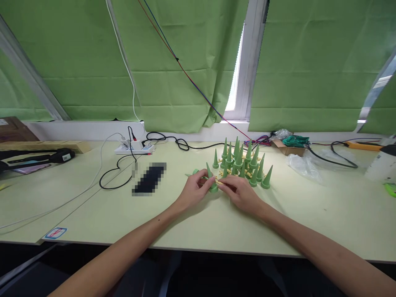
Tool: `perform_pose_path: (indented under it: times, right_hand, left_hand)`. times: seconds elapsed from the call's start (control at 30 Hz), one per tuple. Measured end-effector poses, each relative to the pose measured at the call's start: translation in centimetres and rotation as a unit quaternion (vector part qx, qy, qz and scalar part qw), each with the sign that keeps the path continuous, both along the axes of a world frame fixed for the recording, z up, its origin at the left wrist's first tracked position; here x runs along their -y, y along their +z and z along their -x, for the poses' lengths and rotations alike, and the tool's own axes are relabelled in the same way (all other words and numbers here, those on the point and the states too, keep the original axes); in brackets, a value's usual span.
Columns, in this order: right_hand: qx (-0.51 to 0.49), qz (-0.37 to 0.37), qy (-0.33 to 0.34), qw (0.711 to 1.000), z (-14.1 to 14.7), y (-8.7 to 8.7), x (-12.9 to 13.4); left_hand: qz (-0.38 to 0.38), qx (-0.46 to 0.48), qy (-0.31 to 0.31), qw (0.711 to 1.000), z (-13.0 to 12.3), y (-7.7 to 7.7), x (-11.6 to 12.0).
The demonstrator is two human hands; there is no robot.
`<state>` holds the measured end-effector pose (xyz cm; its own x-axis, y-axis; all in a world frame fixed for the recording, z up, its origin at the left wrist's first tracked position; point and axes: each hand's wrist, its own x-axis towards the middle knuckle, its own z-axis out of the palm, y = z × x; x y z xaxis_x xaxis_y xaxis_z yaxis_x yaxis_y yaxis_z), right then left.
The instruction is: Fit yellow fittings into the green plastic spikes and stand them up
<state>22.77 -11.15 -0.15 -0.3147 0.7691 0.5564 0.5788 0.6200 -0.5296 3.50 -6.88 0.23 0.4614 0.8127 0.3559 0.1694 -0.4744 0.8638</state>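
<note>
My left hand (193,189) is closed around a green cone (213,189) with a round base, which stands nearly upright on the table. At the cone's right side, my right hand (243,193) pinches a small yellow piece (218,182) between thumb and fingertips. The piece appears to touch the cone, though the fingers partly cover that spot. Behind and right of my right hand stand several similar green cones (266,180), with little yellow pieces (248,175) among them. Another green part (196,171) shows just behind my left hand, mostly hidden by it.
A blurred dark rectangle (150,178) lies to the left. Behind it are a white power strip (135,149) and black cables (182,144). Toward the back right sit a small cardboard box (287,147), clear plastic bags (305,167) and a white container (382,165). Green curtains (192,82) hang behind.
</note>
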Motion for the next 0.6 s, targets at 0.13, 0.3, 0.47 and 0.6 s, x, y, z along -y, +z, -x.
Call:
perform_pose_path:
  times: [0.13,0.3,0.47,0.6]
  right_hand:
    - [0.003,0.000,0.001,1.000,-0.02,0.06,0.03]
    - [0.003,0.005,-0.005,1.000,0.03,0.08,0.03]
    - [0.004,0.010,-0.003,1.000,0.10,0.03,0.03]
    - [0.010,0.021,0.002,1.000,0.07,-0.17,-0.04]
  left_hand:
    - [-0.008,-0.013,0.004,1.000,-0.01,0.07,0.15]
    - [-0.005,-0.008,0.008,1.000,-0.06,0.12,0.19]
    - [-0.020,-0.024,0.008,0.999,-0.02,0.33,0.37]
    - [-0.038,-0.037,0.003,0.999,-0.01,0.56,0.53]
